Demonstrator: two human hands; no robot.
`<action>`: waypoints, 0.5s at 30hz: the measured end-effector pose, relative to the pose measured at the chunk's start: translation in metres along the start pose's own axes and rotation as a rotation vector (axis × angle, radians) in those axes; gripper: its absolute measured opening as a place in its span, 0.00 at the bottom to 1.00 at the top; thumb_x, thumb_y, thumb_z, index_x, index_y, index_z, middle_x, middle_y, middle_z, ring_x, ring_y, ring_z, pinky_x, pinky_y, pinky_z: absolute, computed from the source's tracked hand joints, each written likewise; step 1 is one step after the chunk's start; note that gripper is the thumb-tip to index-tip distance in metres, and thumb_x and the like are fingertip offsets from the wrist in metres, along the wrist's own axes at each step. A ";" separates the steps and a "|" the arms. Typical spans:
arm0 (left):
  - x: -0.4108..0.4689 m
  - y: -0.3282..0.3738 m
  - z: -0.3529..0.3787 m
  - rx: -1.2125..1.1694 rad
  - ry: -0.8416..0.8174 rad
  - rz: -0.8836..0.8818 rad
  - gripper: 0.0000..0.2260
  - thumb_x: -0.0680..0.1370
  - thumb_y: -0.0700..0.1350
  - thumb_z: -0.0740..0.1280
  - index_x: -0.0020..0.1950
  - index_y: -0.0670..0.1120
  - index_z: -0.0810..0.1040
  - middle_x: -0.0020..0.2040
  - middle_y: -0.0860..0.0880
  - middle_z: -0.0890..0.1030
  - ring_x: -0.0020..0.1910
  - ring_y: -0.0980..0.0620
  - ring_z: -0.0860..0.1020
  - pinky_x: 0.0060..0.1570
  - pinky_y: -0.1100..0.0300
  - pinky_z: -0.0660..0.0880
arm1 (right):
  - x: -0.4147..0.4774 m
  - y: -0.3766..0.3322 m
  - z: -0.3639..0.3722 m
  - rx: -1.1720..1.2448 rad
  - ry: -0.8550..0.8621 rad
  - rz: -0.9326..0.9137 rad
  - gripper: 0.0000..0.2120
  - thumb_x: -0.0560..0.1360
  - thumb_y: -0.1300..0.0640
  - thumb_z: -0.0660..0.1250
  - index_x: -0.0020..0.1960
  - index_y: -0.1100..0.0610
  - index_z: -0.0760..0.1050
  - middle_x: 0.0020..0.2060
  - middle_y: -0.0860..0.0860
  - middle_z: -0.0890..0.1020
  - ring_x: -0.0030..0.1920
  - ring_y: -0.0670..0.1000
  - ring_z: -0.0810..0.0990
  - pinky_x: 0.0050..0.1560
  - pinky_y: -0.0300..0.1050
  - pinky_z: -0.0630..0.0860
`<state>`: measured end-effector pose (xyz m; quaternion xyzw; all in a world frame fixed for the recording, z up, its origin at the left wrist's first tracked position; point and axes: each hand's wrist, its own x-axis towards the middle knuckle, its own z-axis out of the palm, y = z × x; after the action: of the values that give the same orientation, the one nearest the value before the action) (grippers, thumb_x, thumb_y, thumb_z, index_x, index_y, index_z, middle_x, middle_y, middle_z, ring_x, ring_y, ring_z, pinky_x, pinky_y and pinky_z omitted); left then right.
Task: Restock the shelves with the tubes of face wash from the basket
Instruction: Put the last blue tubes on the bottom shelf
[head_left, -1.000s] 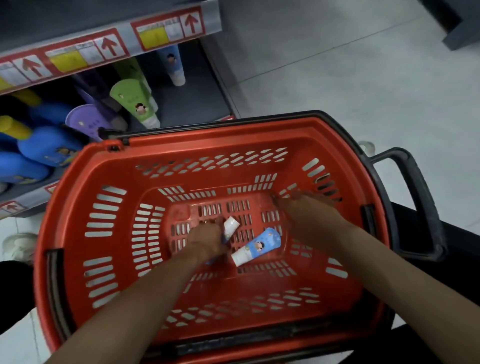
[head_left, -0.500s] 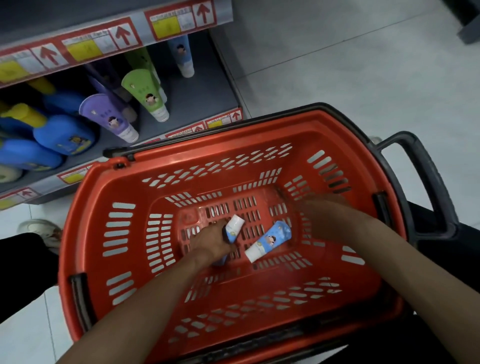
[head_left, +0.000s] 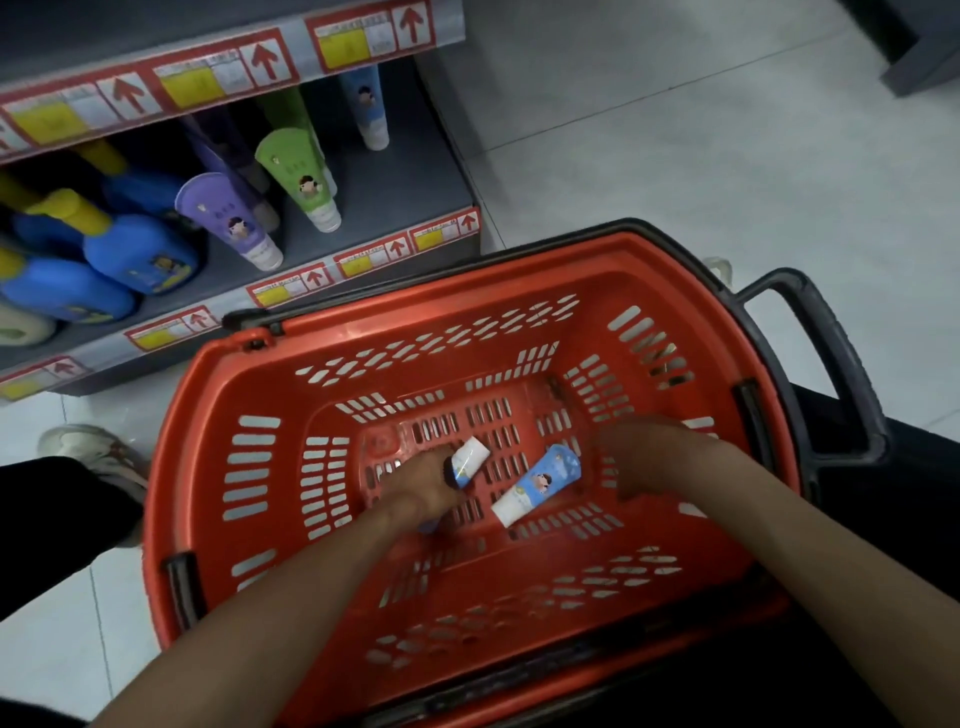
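Note:
Both my hands are down inside a red plastic basket (head_left: 208, 467). My left hand (head_left: 423, 480) grips a small tube with a white cap (head_left: 469, 460); most of that tube is hidden under my fingers. A blue face wash tube (head_left: 540, 486) lies flat on the basket floor between my hands, its white cap towards me. Just right of that tube my right hand (head_left: 644, 457) hovers with its fingers curled downwards and nothing visible in it. The lower shelf (head_left: 384, 208) at upper left carries purple (head_left: 228, 221), green (head_left: 301, 179) and blue (head_left: 366, 111) tubes standing on their caps.
Large blue bottles with yellow caps (head_left: 130, 249) fill the shelf's left side. The basket's black handle (head_left: 821, 353) sticks out to the right over the pale tiled floor. A white shoe (head_left: 88, 452) stands on the floor left of the basket.
The camera view has shifted so the basket sits lower and further right, with more shelf showing. My left hand has kept its grip on the tube; my right hand has stayed beside the blue tube.

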<state>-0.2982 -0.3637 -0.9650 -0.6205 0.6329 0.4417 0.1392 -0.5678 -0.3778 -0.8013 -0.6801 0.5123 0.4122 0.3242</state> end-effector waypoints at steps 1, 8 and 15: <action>-0.002 0.000 -0.003 0.020 0.005 0.006 0.22 0.72 0.57 0.77 0.64 0.54 0.79 0.56 0.52 0.86 0.54 0.49 0.84 0.53 0.55 0.79 | 0.002 0.001 -0.001 0.007 0.019 -0.007 0.24 0.79 0.56 0.71 0.74 0.53 0.72 0.69 0.53 0.79 0.67 0.54 0.78 0.62 0.45 0.74; -0.032 0.023 -0.072 0.193 0.088 0.157 0.21 0.72 0.53 0.79 0.63 0.55 0.81 0.50 0.55 0.85 0.45 0.53 0.84 0.47 0.55 0.83 | -0.004 -0.027 -0.035 0.089 0.335 -0.128 0.21 0.76 0.54 0.72 0.69 0.50 0.76 0.62 0.52 0.83 0.61 0.56 0.82 0.60 0.53 0.80; -0.107 0.063 -0.182 0.310 0.339 0.590 0.19 0.69 0.51 0.80 0.59 0.56 0.83 0.54 0.56 0.83 0.53 0.52 0.79 0.52 0.51 0.79 | -0.029 -0.064 -0.060 0.372 0.683 -0.310 0.22 0.74 0.49 0.74 0.67 0.48 0.78 0.60 0.45 0.84 0.58 0.47 0.82 0.58 0.47 0.77</action>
<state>-0.2669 -0.4361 -0.7588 -0.4473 0.8579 0.2527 -0.0086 -0.4961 -0.4004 -0.7471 -0.7767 0.5476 0.0097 0.3110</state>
